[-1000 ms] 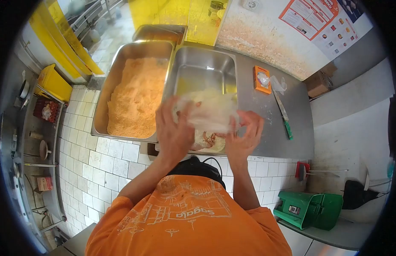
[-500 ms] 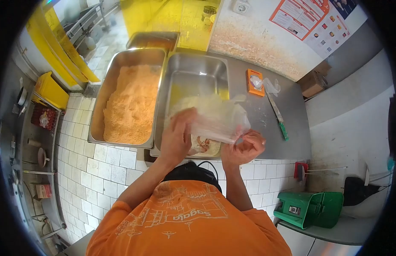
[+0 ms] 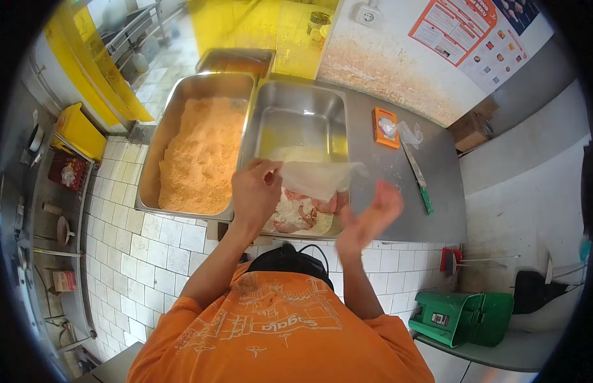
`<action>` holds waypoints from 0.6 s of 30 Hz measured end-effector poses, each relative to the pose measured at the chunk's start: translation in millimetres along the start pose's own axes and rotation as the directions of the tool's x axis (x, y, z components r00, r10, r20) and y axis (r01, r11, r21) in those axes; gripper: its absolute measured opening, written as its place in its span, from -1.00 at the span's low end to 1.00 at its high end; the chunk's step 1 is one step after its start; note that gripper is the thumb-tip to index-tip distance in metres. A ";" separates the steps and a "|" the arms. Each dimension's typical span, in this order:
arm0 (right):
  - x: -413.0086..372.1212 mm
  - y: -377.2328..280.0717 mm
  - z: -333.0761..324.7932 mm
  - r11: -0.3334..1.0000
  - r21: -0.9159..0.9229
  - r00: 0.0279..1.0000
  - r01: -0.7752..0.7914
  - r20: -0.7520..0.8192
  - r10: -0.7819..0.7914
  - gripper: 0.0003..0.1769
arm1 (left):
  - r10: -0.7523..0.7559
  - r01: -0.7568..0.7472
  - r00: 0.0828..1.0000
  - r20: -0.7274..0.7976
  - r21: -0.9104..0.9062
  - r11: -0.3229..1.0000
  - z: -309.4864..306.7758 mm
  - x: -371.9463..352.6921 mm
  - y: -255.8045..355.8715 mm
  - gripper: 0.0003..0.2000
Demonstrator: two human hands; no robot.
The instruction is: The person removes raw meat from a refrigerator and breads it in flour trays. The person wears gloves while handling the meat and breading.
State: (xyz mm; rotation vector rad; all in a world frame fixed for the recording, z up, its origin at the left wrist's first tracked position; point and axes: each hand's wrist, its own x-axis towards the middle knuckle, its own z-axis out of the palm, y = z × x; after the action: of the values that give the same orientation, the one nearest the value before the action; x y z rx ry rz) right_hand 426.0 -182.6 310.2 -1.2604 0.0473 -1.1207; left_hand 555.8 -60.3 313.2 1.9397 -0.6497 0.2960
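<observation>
My left hand (image 3: 252,195) pinches one end of a clear plastic bag (image 3: 315,180), which stretches out sideways over the near part of a steel pan (image 3: 301,96). Off the bag's other end, my right hand (image 3: 372,220) is raised with thumb and fingers apart, slightly blurred by motion and holding nothing. Under the bag, pieces of raw meat (image 3: 295,223) lie in white flour (image 3: 280,214) at the pan's near end. The bag partly covers the meat.
A second steel pan (image 3: 145,185) of orange breading powder (image 3: 201,153) stands on the left. On the steel table (image 3: 398,223) at right lie an orange box (image 3: 386,127), a crumpled plastic bag (image 3: 410,133) and a green-handled knife (image 3: 426,199). A green bin (image 3: 462,316) is low at right.
My right hand has let go of the plastic bag and opened. The bag now hangs from my left hand, and more of the raw meat shows in the pan.
</observation>
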 end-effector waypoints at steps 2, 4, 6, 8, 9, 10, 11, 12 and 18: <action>-11.4 -8.4 23.2 0.893 -0.242 0.925 0.379 0.121 -0.360 -0.44 | -0.102 0.106 0.990 0.094 -0.042 0.993 -9.6 -1.8 11.6 -0.83; -18.8 -11.0 34.7 0.622 -0.560 0.787 0.547 0.598 -0.153 -0.64 | -0.036 0.047 0.986 0.161 -0.065 0.997 -19.4 -7.4 26.1 -0.84; -13.9 7.7 34.4 0.692 -0.624 0.865 0.364 0.502 -0.003 -0.67 | 0.047 -0.027 0.977 0.207 -0.100 0.995 -21.3 -8.8 30.4 -0.85; -16.4 27.0 26.2 0.721 -0.684 0.871 0.115 0.418 0.258 -0.69 | 0.119 -0.105 0.969 0.217 -0.077 0.991 -25.2 -16.9 30.0 -0.85; -20.9 37.9 22.2 0.723 -0.682 0.870 0.115 0.420 0.258 -0.69 | 0.119 -0.105 0.969 0.216 -0.075 0.992 -26.0 -21.8 28.9 -0.85; -25.8 48.7 17.5 0.634 -0.710 0.810 0.305 0.544 0.220 -0.70 | 0.208 -0.200 0.939 0.272 -0.056 0.978 -25.4 -28.4 27.2 -0.84; -27.2 56.1 14.2 0.526 -0.695 0.724 0.491 0.661 0.198 -0.71 | 0.293 -0.295 0.899 0.325 -0.043 0.954 -23.8 -33.2 25.6 -0.82; -25.8 61.5 11.6 0.527 -0.692 0.720 0.494 0.665 0.199 -0.71 | 0.290 -0.292 0.902 0.321 -0.043 0.956 -24.1 -38.2 23.7 -0.82; 16.7 31.5 50.6 0.822 0.074 0.816 -0.564 -0.104 0.569 -0.67 | 0.417 -0.424 0.905 0.091 0.101 0.900 -8.5 -40.7 -14.2 -0.75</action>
State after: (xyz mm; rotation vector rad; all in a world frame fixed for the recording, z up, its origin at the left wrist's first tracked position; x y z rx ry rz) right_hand 484.0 -161.1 314.0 -1.0377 0.4657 -0.6654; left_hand 530.9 -35.4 286.9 1.9126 -1.1225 0.5510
